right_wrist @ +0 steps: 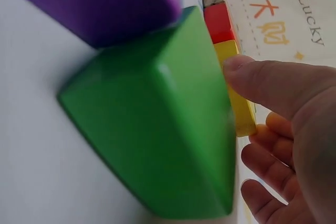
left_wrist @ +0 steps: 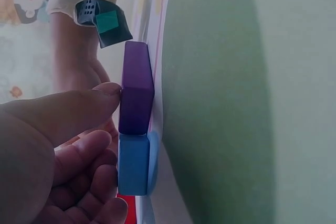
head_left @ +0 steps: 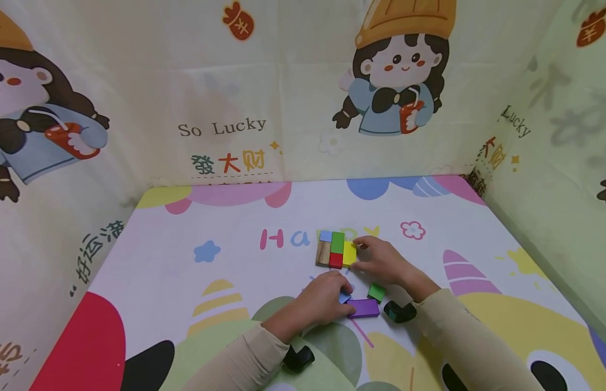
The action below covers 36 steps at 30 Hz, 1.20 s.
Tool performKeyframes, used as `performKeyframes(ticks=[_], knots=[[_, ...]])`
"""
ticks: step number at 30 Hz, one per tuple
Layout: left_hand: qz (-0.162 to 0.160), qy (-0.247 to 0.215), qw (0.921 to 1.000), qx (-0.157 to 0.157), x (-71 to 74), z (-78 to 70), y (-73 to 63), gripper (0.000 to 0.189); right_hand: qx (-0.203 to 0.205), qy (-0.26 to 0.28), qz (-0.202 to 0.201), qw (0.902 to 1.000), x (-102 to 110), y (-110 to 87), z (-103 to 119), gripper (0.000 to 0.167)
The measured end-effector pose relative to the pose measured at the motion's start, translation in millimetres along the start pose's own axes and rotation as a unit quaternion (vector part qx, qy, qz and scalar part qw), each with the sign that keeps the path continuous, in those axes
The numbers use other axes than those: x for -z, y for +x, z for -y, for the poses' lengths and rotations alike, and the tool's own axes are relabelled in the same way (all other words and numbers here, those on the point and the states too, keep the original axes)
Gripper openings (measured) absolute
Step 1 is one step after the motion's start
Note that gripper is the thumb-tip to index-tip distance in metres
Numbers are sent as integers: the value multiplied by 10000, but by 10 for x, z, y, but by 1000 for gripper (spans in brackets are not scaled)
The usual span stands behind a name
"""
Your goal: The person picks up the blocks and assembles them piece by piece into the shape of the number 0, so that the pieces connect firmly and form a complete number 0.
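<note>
Before you spreads a smooth, cartoon-printed tabletop (head_left: 161, 244). Your right hand (head_left: 383, 260) is partly closed, thumb and forefinger pinching the yellow block. Your left hand (head_left: 320, 298) has its fingers loosely bent and its thumb touching the purple block; you cannot tell whether it grips anything. Between and beyond your hands lies a flat, rectangular cluster of blocks (head_left: 336, 250). Nearer you, the glossy purple block (head_left: 364, 308) is an oblong bar, its long axis running left to right. The yellow block (head_left: 349, 253), also oblong, forms the cluster's right edge, its long axis pointing away from you. On the left edge sits a wood-grain block (head_left: 323, 253). A squarish, shiny green block (head_left: 376, 292) rests below your right hand, near the purple one. A small blue block (left_wrist: 133, 163) sits at the purple block's left end, beside your left fingers.
</note>
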<state>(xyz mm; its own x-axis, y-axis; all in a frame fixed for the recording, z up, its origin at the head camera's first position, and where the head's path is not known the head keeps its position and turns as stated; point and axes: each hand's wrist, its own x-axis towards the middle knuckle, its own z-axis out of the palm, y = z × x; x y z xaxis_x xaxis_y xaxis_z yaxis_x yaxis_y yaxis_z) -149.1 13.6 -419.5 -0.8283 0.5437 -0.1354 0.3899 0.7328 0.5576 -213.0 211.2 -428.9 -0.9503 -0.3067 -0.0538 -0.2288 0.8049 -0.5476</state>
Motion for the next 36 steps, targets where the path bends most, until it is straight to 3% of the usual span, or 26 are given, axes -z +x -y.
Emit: performKeyframes(ticks=[10,20,36], knots=[[-56,41,9999,-137,-3,12,-6,31,27,-51,-146,9999,46,-47,-18,59],[32,30,9999,92,2,-3,3,33,97,19,-295,9995,132,-128,-117,56],[47,-28,10000,32,0,11,7,32,-63,71,-115,9999,208,-178,-238,56]])
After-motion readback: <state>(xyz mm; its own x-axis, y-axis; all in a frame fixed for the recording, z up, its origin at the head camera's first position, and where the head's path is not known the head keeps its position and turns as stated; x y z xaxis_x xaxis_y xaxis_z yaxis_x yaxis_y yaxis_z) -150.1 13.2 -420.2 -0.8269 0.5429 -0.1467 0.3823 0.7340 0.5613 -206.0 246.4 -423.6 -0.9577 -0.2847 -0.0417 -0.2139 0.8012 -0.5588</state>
